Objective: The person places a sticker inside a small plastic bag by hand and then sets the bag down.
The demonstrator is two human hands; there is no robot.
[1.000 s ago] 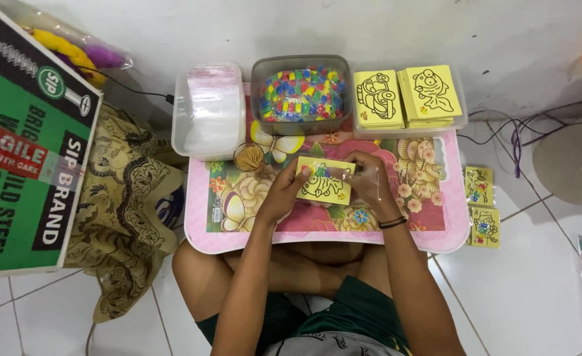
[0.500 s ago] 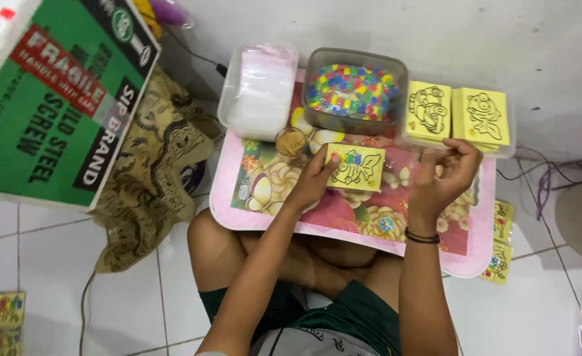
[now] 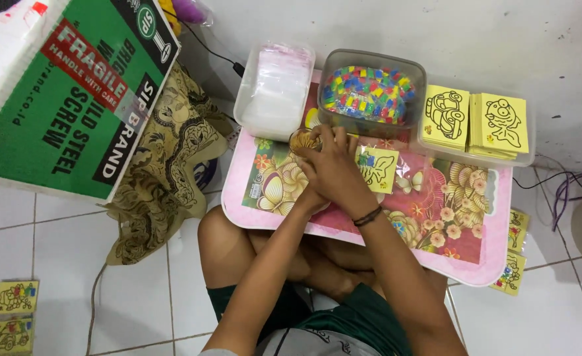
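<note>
I sit cross-legged with a pink floral tray table (image 3: pixel 436 257) across my lap. Both hands meet at its far left corner, at a small round container (image 3: pixel 302 139) with brownish contents. My left hand (image 3: pixel 306 177) lies low against the container and is mostly covered. My right hand (image 3: pixel 336 161), a dark band on its wrist, lies over the left with fingertips at the container's rim. A yellow card with a partly coloured drawing (image 3: pixel 378 169) lies flat on the tray just right of my hands, touched by neither.
Behind the tray stand a white lidded box (image 3: pixel 274 89), a clear tub of small colourful packets (image 3: pixel 370 92) and a tray with two stacks of yellow picture cards (image 3: pixel 475 122). A large green carton (image 3: pixel 66 99) and patterned cloth (image 3: pixel 165 171) lie left. More cards lie on the floor (image 3: pixel 4 313).
Both hands have left the yellow card and moved left to the small round container. The card now lies free on the tray. My view has shifted slightly.
</note>
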